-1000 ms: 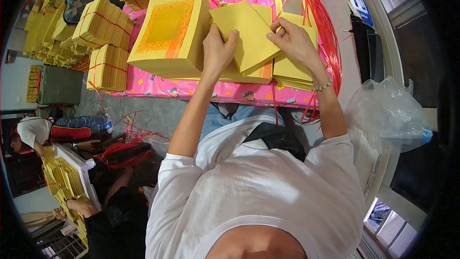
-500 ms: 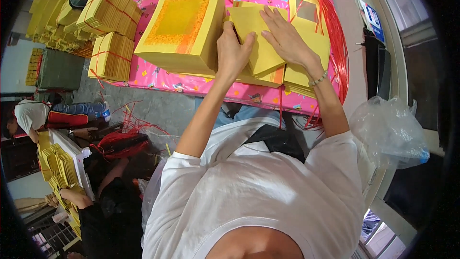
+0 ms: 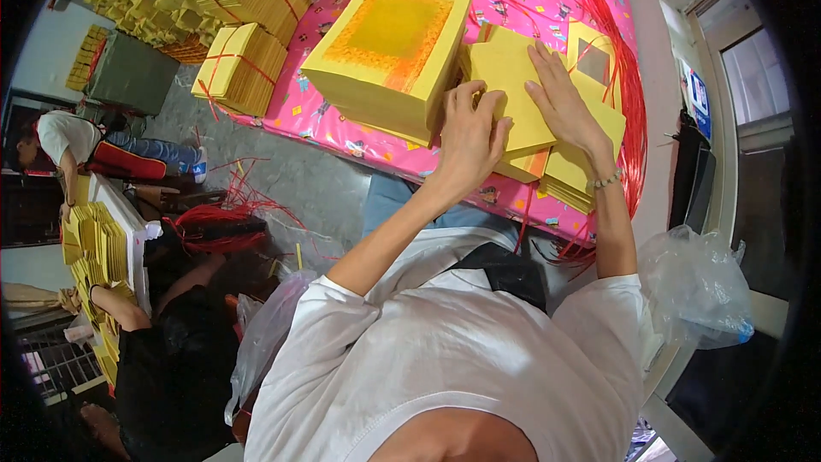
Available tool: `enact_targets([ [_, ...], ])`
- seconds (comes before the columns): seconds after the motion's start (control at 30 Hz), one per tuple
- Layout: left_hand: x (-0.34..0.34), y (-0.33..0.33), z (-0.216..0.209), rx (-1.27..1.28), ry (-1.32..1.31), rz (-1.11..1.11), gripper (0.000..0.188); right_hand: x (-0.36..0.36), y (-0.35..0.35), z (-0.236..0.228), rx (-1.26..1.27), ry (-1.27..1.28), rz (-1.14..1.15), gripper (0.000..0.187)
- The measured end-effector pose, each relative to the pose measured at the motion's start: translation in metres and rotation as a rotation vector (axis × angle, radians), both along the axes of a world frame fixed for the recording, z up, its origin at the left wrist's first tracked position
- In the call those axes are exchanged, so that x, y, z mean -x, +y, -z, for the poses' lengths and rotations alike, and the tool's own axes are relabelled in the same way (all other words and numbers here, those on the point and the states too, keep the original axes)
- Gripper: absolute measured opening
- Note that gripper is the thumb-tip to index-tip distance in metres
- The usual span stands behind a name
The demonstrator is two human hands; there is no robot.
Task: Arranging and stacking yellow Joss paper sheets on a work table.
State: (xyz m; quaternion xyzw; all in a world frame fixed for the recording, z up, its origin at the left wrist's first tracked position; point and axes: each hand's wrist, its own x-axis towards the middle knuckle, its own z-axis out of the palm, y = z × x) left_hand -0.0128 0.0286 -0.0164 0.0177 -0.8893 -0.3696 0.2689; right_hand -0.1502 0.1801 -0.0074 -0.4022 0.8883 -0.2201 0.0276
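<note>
My right hand [image 3: 564, 103] lies flat with fingers stretched out on the top sheet of yellow paper [image 3: 511, 68]. That sheet sits at an angle over a low stack. My left hand [image 3: 466, 137] is at the sheet's left edge, its fingers bent and its thumb apart from them; I see nothing held in it. Just left of this hand stands a tall block of yellow paper [image 3: 342, 77] with an orange-printed square on top. Under my right wrist is another yellow stack [image 3: 571, 178]. A yellow sheet with a silver square [image 3: 592, 62] lies beyond my right hand.
A pink patterned cover [image 3: 359, 147] lies over the table. Red strands [image 3: 629, 120] run down its right side. Tied yellow bundles [image 3: 248, 60] stand at the far left. A clear plastic bag [image 3: 697, 291] hangs at right. Two people, one in black [image 3: 180, 368], work at a left-hand table.
The view has shifted, so the table sits lower and further right. My left hand's thumb has come off the top sheet and its fingers are more bent. My right hand stays flat on the paper.
</note>
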Motion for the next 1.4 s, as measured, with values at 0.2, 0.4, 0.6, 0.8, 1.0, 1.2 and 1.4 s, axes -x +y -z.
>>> enact_targets([
  [0.2,-0.009,-0.007,-0.002,-0.060,0.040,0.057,0.039,0.006,-0.002,-0.008,0.030,0.005,-0.035,0.060],
  [0.4,-0.040,-0.008,-0.024,-0.105,0.048,0.196,0.041,-0.006,-0.008,-0.037,0.045,0.132,0.001,0.059],
  [0.6,-0.060,-0.056,-0.051,0.008,0.218,0.221,0.025,-0.047,-0.049,-0.082,0.343,0.107,-0.140,0.041],
  [0.8,-0.056,-0.134,-0.075,0.276,0.244,-0.038,0.029,-0.080,-0.090,-0.080,0.395,0.070,-0.234,0.029],
  [1.0,-0.044,-0.168,-0.067,0.266,0.130,0.020,0.025,-0.082,-0.112,-0.069,0.360,0.187,-0.245,0.024],
  [1.2,-0.040,-0.174,-0.062,0.214,0.079,0.051,0.015,-0.082,-0.116,-0.067,0.435,0.036,-0.144,0.021],
  [1.4,-0.037,-0.173,-0.059,0.134,0.082,0.024,0.013,-0.080,-0.117,-0.066,0.447,-0.080,-0.119,0.020],
])
